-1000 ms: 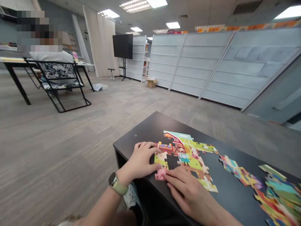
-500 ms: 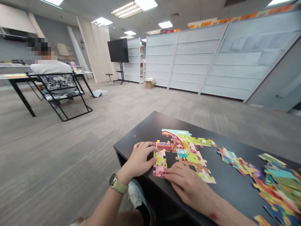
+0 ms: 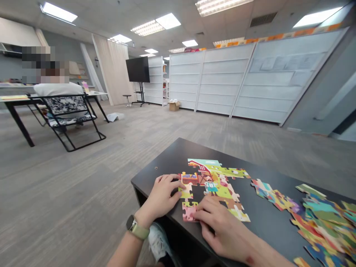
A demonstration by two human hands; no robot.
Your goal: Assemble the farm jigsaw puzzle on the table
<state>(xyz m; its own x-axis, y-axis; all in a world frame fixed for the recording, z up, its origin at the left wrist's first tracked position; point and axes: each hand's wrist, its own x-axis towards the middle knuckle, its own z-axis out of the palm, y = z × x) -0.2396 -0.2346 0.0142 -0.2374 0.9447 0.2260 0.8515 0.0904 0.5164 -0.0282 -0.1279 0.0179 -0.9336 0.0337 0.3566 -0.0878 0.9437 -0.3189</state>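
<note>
A partly joined jigsaw puzzle (image 3: 219, 187) of a farm scene lies flat on the black table (image 3: 164, 157). It shows a farmer, a barn and a cow. My left hand (image 3: 164, 194), with a watch on its wrist, rests at the puzzle's left edge. Its fingers are apart and the tips touch the left-hand pieces. The fingertips of my right hand (image 3: 218, 222) hold the right edge of a pink puzzle piece (image 3: 188, 213) at the near left corner. A narrow dark gap separates that piece from the yellowish puzzle piece (image 3: 187, 191) above it.
Several joined pieces (image 3: 274, 194) lie to the right of the puzzle. A heap of loose puzzle pieces (image 3: 328, 222) covers the table's right end. Across the room a person in white (image 3: 58, 89) sits on a folding chair (image 3: 66, 105). White shelving (image 3: 217, 81) stands behind.
The pink piece has come apart from the piece above it and moved slightly towards me, with my right hand on it. My left hand stays at the left edge. The camera view has tilted up slightly.
</note>
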